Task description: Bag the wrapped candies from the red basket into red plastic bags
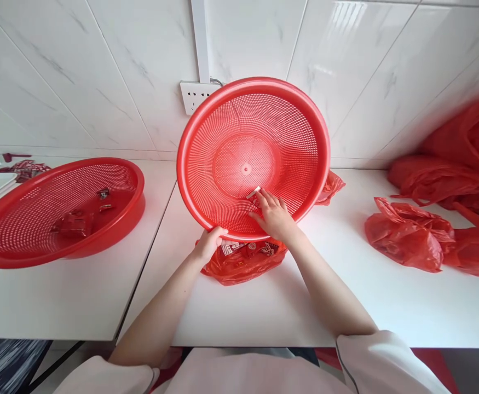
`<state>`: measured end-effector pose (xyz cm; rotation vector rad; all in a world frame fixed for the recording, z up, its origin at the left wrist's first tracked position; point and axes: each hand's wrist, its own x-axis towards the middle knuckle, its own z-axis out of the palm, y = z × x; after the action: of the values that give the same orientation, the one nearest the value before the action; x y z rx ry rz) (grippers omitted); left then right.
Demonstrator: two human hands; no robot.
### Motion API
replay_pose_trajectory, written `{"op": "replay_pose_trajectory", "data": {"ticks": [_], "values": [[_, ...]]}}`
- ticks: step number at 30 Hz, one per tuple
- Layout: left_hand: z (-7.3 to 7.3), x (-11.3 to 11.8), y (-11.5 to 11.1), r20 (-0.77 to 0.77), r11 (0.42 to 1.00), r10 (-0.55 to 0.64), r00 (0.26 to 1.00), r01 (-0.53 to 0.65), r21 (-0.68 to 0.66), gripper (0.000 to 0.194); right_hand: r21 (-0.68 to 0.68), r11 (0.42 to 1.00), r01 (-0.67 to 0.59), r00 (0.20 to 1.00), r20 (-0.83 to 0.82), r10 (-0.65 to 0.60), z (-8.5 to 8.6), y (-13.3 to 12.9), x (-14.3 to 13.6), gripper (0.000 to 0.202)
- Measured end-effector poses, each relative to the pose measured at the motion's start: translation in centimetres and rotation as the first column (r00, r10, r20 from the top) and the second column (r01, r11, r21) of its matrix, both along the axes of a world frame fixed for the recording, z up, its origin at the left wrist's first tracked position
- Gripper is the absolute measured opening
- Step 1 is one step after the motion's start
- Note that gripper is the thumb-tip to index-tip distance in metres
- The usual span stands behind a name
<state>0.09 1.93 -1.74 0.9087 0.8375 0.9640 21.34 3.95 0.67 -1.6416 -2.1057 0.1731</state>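
Observation:
A red plastic basket with mesh walls is tilted up, its opening turned toward me. At its lower left rim, my left hand is closed round the edge. My right hand reaches inside, fingers stretched out over a small red packet on the lower wall, thumb apart. Whether the fingers grip the packet or only lie on it is hard to see. Directly under the lower rim sits an open red plastic bag with several printed packets in it.
On the left table, a second red basket holds a few packets. Red plastic bags are grouped on the right. A wall socket is behind the raised basket. A gap runs between the two white tables.

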Motion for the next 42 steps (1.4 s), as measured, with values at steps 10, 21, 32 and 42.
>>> {"op": "replay_pose_trajectory", "data": {"ticks": [10, 21, 32, 42], "values": [[0.4, 0.0, 0.2, 0.067, 0.999, 0.01, 0.998, -0.007, -0.038, 0.028, -0.215, 0.824, -0.524, 0.846, -0.237, 0.477, 2.2, -1.4, 0.1, 0.069], [0.1, -0.3, 0.6, 0.111, 0.997, 0.076, 0.991, -0.077, 0.006, 0.036, -0.138, 0.901, -0.411, 0.909, 0.008, 0.416, 0.1, -1.3, -1.1, 0.104], [1.0, -1.0, 1.2, 0.092, 0.987, 0.129, 0.987, -0.119, -0.106, 0.024, -0.09, 0.862, -0.499, 0.705, -0.621, 0.343, 2.7, -2.0, -1.6, 0.038], [0.8, -1.4, 1.5, 0.113, 0.986, 0.161, 0.981, -0.153, -0.07, 0.02, -0.258, 0.821, -0.509, 0.223, -0.961, -0.164, 2.7, -1.4, -1.5, 0.042]]}}
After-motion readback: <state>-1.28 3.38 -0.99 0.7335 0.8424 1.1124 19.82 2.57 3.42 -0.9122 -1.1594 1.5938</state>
